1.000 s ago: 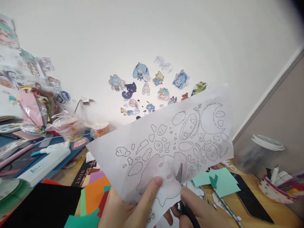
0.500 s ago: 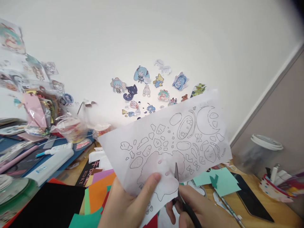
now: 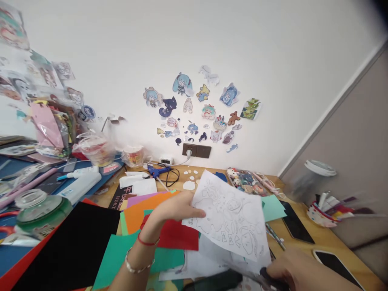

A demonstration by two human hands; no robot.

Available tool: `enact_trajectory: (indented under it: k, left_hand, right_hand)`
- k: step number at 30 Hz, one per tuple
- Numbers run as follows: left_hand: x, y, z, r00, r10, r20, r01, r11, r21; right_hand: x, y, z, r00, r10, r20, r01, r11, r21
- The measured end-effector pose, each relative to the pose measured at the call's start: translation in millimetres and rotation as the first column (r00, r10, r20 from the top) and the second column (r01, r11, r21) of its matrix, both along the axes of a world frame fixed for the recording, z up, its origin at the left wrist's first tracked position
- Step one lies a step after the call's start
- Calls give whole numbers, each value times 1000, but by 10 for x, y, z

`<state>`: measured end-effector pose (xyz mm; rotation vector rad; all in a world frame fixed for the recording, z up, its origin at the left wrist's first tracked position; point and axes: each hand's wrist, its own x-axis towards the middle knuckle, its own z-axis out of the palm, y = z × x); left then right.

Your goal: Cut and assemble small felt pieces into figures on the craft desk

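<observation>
A white sheet with printed outlines is held at its left edge by my left hand, thumb on top and fingers behind. It hangs tilted above the desk. My right hand, at the lower right, grips black-handled scissors, which are blurred and point left below the sheet, apart from it. Under my left arm lie a red sheet, green sheets and an orange sheet. Another white drawn paper lies beneath the held sheet.
Black felt-like sheet and a green jar are at left. A blue glue gun lies at the back. Right side: dark tablet, phone, pen holder and lidded bin. Cutouts cover the wall.
The sheet has moved down and away from the camera, with my left hand now at its left edge. My right hand and the scissors have moved off it, down and right.
</observation>
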<state>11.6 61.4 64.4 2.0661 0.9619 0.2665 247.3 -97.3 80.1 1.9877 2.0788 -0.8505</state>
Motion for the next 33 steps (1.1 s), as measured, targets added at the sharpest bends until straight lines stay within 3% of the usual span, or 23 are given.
enact_trajectory:
  k: [3, 7, 11, 16, 20, 23, 26, 29, 31, 33]
  left_hand:
    - [162, 122, -254, 938, -223, -264, 206, 974, -92]
    - [259, 201, -469, 818, -326, -474, 297, 945, -137]
    - [238, 222, -530, 758, -293, -582, 294, 951, -96]
    - [225, 172, -504, 768, -161, -620, 250, 966, 60]
    - [269, 99, -486, 763, -99, -639, 232, 964, 127]
    - [286, 87, -503, 765, -74, -639, 227, 961, 161]
    - [264, 125, -536, 778, -57, -626, 211, 962, 175]
    - [211, 171, -548, 790, -47, -612, 189, 967, 169]
    - [171, 187, -535, 795, -42, -605, 177, 970, 164]
    - [136, 192, -516, 800, -29, -599, 163, 972, 171]
  right_hand:
    - [29, 46, -160, 989, -143, -37, 143, 990, -17]
    - [38, 180, -447, 978, -210, 2, 210, 978, 4]
    - [27, 263, -666, 986, -151, 65, 144, 985, 93]
    - [8, 264, -874, 995, -55, 84, 42, 988, 145]
    - [-17, 175, -1004, 993, -102, 66, 86, 974, 211]
    - [123, 131, -975, 986, -166, -2, 160, 949, 271]
    - [596, 168, -867, 946, -323, -43, 316, 877, 363]
    - [1294, 274, -837, 786, -618, -3, 537, 681, 498]
    - [1703, 354, -917, 688, -725, 9, 618, 593, 515]
    - [1973, 424, -1065, 653, -757, 0, 651, 562, 510]
